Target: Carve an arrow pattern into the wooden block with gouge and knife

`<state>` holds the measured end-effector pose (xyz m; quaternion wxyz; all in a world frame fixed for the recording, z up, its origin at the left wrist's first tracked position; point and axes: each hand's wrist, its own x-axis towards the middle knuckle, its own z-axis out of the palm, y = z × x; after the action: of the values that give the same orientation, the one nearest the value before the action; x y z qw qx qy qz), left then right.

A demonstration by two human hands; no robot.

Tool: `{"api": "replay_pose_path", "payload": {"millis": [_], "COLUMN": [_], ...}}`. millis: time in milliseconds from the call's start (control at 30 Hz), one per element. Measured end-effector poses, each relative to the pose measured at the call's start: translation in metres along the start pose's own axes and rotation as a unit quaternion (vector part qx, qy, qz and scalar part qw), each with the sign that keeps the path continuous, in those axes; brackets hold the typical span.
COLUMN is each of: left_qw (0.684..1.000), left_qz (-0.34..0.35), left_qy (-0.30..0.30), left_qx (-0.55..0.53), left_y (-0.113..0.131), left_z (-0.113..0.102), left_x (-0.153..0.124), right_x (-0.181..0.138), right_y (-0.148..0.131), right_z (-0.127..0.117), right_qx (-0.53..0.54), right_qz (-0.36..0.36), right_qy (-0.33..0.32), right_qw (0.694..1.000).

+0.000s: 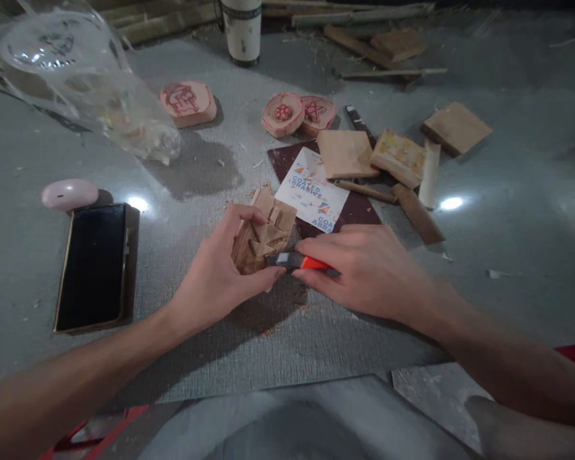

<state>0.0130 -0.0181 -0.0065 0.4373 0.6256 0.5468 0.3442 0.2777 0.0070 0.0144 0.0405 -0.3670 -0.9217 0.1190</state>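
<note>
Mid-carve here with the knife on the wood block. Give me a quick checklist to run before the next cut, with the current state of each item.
1. Left hand grips the wood block: ok.
2. Right hand holds the red-and-grey knife: ok.
3. Left fingertips clear of the blade: not ok, the thumb tip sits right at the knife's front end.
4. Blade edge and direction: cannot tell, hidden against the block.
5. Phone away from the cutting spot: ok.
6. Sandpaper sheet lies just behind the block, within reach: ok.
</note>
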Motion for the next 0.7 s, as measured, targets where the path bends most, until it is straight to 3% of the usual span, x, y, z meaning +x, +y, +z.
{"api": "replay_pose_path", "payload": {"millis": [200, 433, 700], "left_qw": [1.0, 0.999, 0.998], "left_qz": [-0.006, -0.016, 0.0], "left_qy": [0.02, 0.003, -0.012], "left_qx": [-0.014, -0.041, -0.064], "left_y": [0.004, 0.011, 0.001], "left_z": [0.001, 0.0, -0.002], "left_x": [0.001, 0.003, 0.002], "right_x": [-0.001, -0.001, 0.0], "right_y": [-0.002, 0.0, 0.003], "right_z": [0.002, 0.005, 0.006], "right_qx": [-0.027, -0.049, -0.04], "right_qz": [0.003, -0.022, -0.039], "right_qy": [0.029, 0.076, 0.09], "right_qw": [0.999, 0.996, 0.994]}}
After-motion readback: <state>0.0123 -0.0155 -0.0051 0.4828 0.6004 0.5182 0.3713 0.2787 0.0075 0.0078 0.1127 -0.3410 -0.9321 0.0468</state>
